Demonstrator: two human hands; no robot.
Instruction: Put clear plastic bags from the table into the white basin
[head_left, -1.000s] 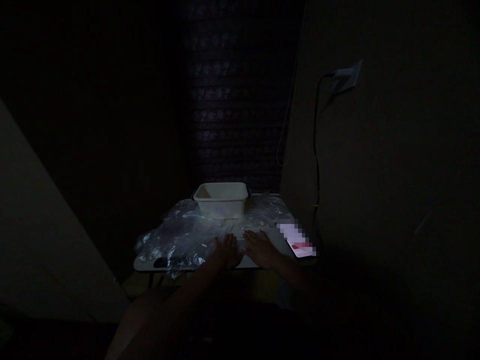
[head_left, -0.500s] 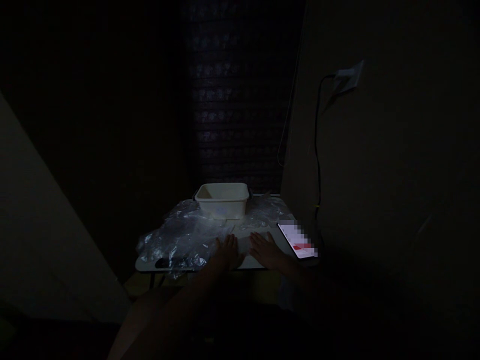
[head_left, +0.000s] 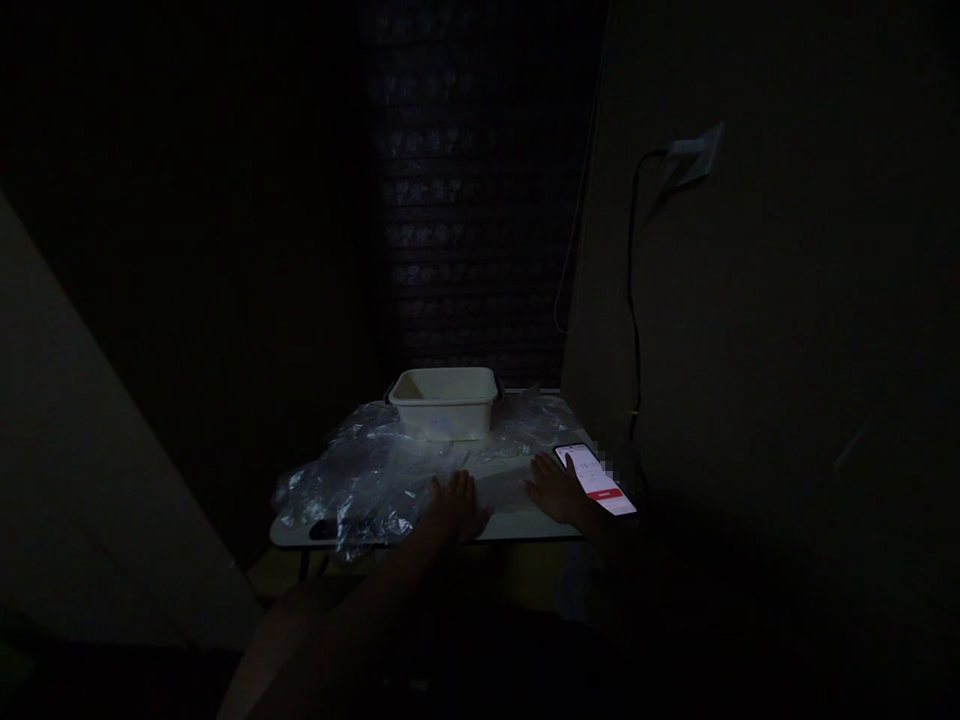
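In dim light, my left hand (head_left: 456, 505) lies flat near the front of a small white table (head_left: 517, 525), fingers stretched out at the edge of the crumpled clear plastic (head_left: 352, 490). A flat piece of clear plastic (head_left: 499, 487) seems to lie between my two hands. My right hand (head_left: 556, 488) is flat with its fingers apart, beside a lit phone (head_left: 611, 500) and overlapping its left edge; whether it touches the phone I cannot tell. A white plastic tub (head_left: 450, 418) with dark handles stands upright at the back of the table.
More clear plastic (head_left: 529, 420) is spread right of the tub. A dark cable (head_left: 632, 290) hangs from a wall outlet (head_left: 697, 160) on the right. Behind the table is a dark blind (head_left: 427, 240) with a looped cord (head_left: 568, 325).
My right hand has slid to the right, away from my left hand and up to the phone. The left hand, tub and plastic look much the same.
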